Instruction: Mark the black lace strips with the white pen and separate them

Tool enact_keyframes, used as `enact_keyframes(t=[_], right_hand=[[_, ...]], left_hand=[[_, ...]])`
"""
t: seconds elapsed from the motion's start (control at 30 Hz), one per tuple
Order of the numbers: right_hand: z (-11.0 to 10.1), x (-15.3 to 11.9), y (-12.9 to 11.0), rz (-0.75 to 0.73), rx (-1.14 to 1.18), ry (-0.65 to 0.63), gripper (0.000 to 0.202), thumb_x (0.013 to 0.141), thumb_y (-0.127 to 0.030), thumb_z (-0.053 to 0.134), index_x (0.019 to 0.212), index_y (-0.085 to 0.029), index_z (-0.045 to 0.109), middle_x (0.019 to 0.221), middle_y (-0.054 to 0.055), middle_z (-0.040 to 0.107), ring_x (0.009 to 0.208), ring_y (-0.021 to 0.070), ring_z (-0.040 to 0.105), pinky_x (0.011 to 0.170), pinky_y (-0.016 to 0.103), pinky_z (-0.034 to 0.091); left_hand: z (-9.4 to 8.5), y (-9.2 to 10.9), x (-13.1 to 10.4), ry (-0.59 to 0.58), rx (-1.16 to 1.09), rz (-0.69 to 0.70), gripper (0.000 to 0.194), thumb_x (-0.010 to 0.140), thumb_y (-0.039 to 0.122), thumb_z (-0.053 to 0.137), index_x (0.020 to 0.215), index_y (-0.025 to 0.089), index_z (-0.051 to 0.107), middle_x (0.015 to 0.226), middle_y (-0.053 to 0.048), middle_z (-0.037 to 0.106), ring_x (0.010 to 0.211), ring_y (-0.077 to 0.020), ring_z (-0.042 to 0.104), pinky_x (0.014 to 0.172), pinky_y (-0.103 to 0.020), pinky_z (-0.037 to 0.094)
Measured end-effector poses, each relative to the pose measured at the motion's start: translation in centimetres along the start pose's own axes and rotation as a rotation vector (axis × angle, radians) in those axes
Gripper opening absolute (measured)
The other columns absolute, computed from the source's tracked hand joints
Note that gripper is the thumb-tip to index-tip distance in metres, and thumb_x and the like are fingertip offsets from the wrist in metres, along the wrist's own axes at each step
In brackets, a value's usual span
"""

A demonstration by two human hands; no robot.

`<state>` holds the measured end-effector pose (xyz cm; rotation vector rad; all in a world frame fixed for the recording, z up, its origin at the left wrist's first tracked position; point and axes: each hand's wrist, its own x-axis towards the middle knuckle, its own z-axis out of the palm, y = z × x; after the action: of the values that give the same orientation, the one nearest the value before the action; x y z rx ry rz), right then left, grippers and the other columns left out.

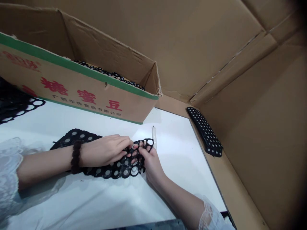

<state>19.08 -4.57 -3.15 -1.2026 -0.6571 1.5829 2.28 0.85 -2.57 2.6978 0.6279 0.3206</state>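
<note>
A flat black sheet of joined rings (98,172), with pale discs in many of its holes, lies on the white table in front of me. Over its middle rests my left hand (107,150), wrist in a dark band, fingers bent and closed on the sheet near its right end. My right hand (152,163) pinches the right end of the same sheet between thumb and fingers, and that end is lifted a little. Through some open rings there, fingertips show. The left hand covers much of the sheet's centre.
A cardboard box (96,92) with red lettering stands behind, holding more black ringed pieces (115,75). Other black mesh (16,103) lies at the left. A pen-like stick (153,135) is beyond my right hand. A dotted black strip (205,131) rests along the right cardboard edge.
</note>
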Motion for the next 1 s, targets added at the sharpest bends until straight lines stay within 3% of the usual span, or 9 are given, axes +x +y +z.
enact_keyframes(t=[0.17, 0.3, 0.57, 0.8, 1.0], right_hand=[[0.1, -0.2, -0.5, -0.055, -0.145, -0.036, 0.017, 0.072, -0.032, 0.058, 0.072, -0.016, 0.053, 0.061, -0.001, 0.058, 0.052, 0.011, 0.055, 0.045, 0.021, 0.044], [0.1, -0.4, -0.8, -0.111, -0.297, -0.098, 0.023, 0.065, -0.034, 0.066, 0.067, -0.014, 0.057, 0.061, -0.001, 0.057, 0.053, 0.0104, 0.053, 0.047, 0.022, 0.045], [-0.3, -0.3, -0.4, -0.106, -0.251, -0.102, 0.021, 0.068, -0.034, 0.064, 0.071, -0.013, 0.063, 0.065, 0.002, 0.06, 0.057, 0.0103, 0.052, 0.054, 0.023, 0.043], [-0.3, -0.3, -0.3, -0.105, -0.225, -0.057, 0.023, 0.07, -0.035, 0.062, 0.062, -0.014, 0.059, 0.056, 0.0, 0.055, 0.053, 0.01, 0.05, 0.053, 0.023, 0.041], [-0.1, -0.4, -1.1, -0.076, -0.306, -0.15, 0.021, 0.073, -0.034, 0.059, 0.067, -0.014, 0.061, 0.054, 0.001, 0.059, 0.051, 0.011, 0.052, 0.051, 0.023, 0.041]], left_hand=[[0.2, 0.2, -0.1, 0.099, 0.046, 0.058, 0.019, 0.085, 0.022, 0.039, 0.101, 0.018, 0.047, 0.099, -0.006, 0.054, 0.087, -0.018, 0.048, 0.079, -0.03, 0.035], [0.0, 0.3, 0.0, 0.135, 0.038, 0.072, 0.015, 0.083, 0.029, 0.044, 0.09, 0.018, 0.051, 0.097, -0.007, 0.051, 0.084, -0.0185, 0.047, 0.075, -0.03, 0.037], [-0.6, 0.7, 0.3, 0.087, -0.106, 0.058, 0.002, 0.078, 0.019, 0.045, 0.078, 0.018, 0.046, 0.078, -0.002, 0.05, 0.075, -0.0152, 0.045, 0.073, -0.026, 0.035], [-0.5, 1.1, 0.2, 0.069, -0.192, 0.067, 0.003, 0.08, 0.021, 0.045, 0.08, 0.018, 0.046, 0.079, -0.001, 0.05, 0.075, -0.0141, 0.044, 0.075, -0.025, 0.034], [-0.6, 0.2, 0.3, 0.01, -0.28, 0.043, 0.016, 0.089, 0.02, 0.031, 0.089, 0.018, 0.047, 0.09, -0.004, 0.05, 0.085, -0.0149, 0.044, 0.08, -0.026, 0.034]])
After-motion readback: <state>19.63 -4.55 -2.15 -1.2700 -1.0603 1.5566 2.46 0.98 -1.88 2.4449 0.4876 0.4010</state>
